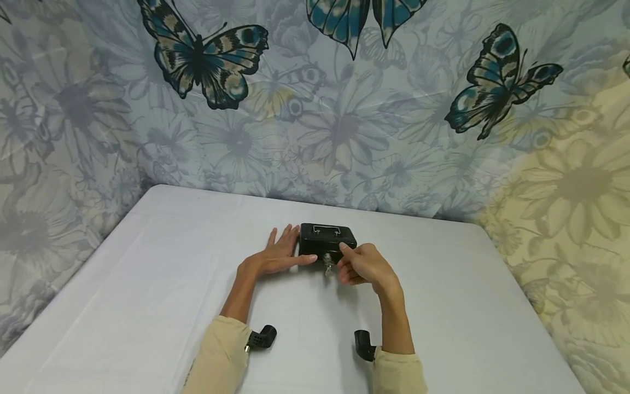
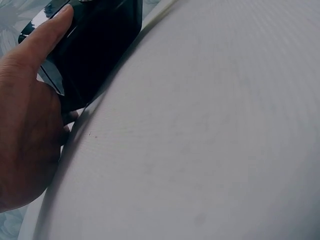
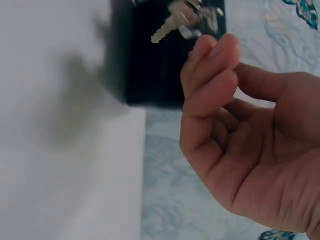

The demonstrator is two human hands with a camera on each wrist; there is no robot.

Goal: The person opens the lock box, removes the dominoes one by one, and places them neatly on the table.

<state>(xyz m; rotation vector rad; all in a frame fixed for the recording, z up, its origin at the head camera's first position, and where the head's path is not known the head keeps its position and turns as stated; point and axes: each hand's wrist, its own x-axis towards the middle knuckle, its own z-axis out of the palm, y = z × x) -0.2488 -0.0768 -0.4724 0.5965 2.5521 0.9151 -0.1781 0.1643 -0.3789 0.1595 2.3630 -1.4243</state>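
A small black cash box (image 1: 327,239) with a folding metal handle on its lid sits on the white table. Several keys (image 1: 328,265) hang at its front, slightly blurred in the right wrist view. My left hand (image 1: 280,254) lies along the left side, fingers straight, with the thumb reaching across the front; in the left wrist view that thumb (image 2: 47,37) rests against the box. At the front right corner is my right hand (image 1: 361,264), its fingers loosely curled. Its fingertips (image 3: 227,47) are close beside the keys, with nothing seen between them.
The box stands toward the far side of the white-covered table (image 1: 147,262). Behind the table hangs a cloth (image 1: 344,126) printed with flowers and butterflies. A black wrist device (image 1: 262,336) projects inward from the left sleeve, another black device (image 1: 364,345) from the right.
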